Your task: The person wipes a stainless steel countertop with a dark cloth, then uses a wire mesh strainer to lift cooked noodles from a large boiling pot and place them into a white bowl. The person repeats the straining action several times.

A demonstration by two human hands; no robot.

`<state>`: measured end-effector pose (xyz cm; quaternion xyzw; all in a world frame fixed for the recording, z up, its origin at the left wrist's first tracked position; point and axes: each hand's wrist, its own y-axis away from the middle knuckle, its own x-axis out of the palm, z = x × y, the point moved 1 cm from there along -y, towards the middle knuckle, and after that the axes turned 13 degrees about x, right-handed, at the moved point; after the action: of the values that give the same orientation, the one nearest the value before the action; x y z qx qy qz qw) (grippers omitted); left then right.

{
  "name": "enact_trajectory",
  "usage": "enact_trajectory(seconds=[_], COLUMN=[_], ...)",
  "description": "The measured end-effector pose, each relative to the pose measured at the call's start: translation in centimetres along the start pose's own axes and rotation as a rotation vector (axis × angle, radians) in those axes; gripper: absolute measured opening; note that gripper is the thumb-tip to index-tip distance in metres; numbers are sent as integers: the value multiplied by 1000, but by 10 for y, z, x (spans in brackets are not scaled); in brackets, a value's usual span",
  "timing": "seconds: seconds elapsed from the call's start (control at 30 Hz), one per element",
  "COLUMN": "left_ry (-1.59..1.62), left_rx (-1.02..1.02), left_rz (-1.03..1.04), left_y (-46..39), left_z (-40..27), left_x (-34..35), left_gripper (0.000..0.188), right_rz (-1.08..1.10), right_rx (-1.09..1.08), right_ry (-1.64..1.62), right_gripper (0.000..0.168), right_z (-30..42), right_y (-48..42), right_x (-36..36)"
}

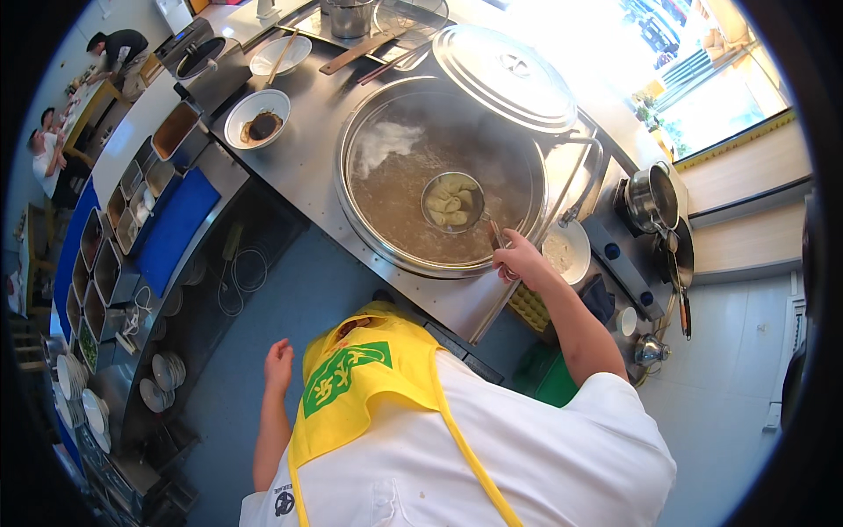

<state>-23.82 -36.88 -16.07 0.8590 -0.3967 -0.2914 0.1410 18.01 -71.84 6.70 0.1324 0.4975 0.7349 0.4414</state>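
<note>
My right hand (523, 262) grips the handle of a round strainer ladle (484, 215) at the near right rim of a large steel pot (340, 155). Several pale folded dumplings (451, 197) sit in the ladle's bowl, low over the brownish bubbling liquid (395, 204). Whitish foam or steam shows at the pot's far left. A steel lid (507, 72) leans tilted at the pot's back right. My left hand (279, 365) hangs beside my yellow apron (349, 395), holding nothing, its fingers loosely bent.
Left of the pot stand a bowl with dark sauce (260, 122) and a bowl with chopsticks (263, 59). A curved faucet (586, 151) and a white bowl (576, 247) are at the right. Ingredient tins (108, 263) line the left counter; people are beyond it.
</note>
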Motion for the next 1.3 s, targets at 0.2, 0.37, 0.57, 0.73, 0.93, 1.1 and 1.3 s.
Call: enact_trajectory(seconds=[0.2, 0.37, 0.57, 0.73, 0.93, 1.1, 1.3], left_ry=[-144, -260, -544, -908, -804, -1031, -1228], left_rx=[245, 371, 797, 742, 910, 1214, 995], left_rz=[309, 507, 448, 324, 573, 576, 643], left_y=[-72, -131, -236, -320, -325, -315, -308], left_z=[-64, -117, -200, -228, -267, -281, -283], left_x=[-13, -27, -93, -152, -105, -40, -21], left_gripper=[38, 40, 43, 33, 45, 81, 93], right_rz=[509, 923, 732, 312, 189, 639, 490], right_rx=[323, 197, 204, 203, 131, 34, 171], right_ry=[-1064, -1499, -1509, -1342, -1425, -1722, -1437], right_gripper=[24, 30, 35, 14, 15, 24, 21], right_z=[-29, -21, -16, 0, 32, 17, -27], right_y=[-40, -32, 31, 15, -49, -34, 25], right_x=[65, 117, 115, 142, 207, 192, 131])
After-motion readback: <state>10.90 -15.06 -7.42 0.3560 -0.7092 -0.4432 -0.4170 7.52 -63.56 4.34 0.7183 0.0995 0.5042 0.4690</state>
